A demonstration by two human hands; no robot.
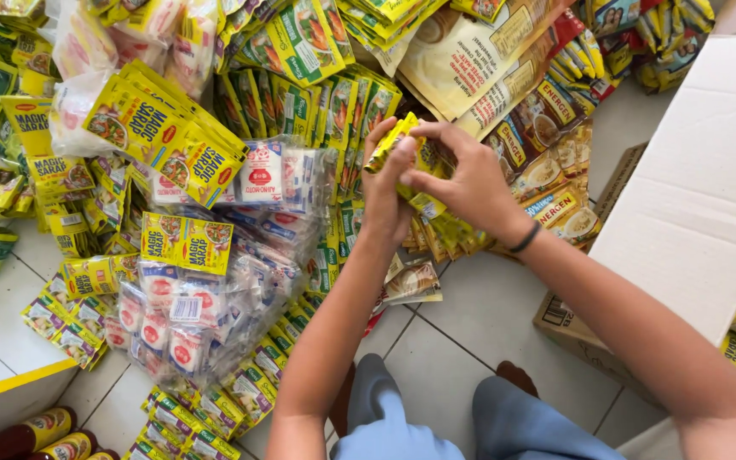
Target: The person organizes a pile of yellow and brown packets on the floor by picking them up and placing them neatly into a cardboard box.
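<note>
My left hand [385, 192] and my right hand [462, 179] meet in the upper middle of the head view, both closed on a folded strip of small yellow sachets [395, 140]. More of the strip [440, 230] hangs below my hands. A black band [526, 238] sits on my right wrist. Under and around my hands lie heaps of yellow seasoning sachet strips [159, 140] spread over the tiled floor [479, 315].
A clear plastic bundle of red-and-white sachets [215, 298] lies left of my arms. Brown drink-mix sachets [547, 162] sit to the right. An open cardboard box [700, 187] fills the right side. Bottles [40, 430] stand at the bottom left. My knees in blue shorts [470, 426] are below.
</note>
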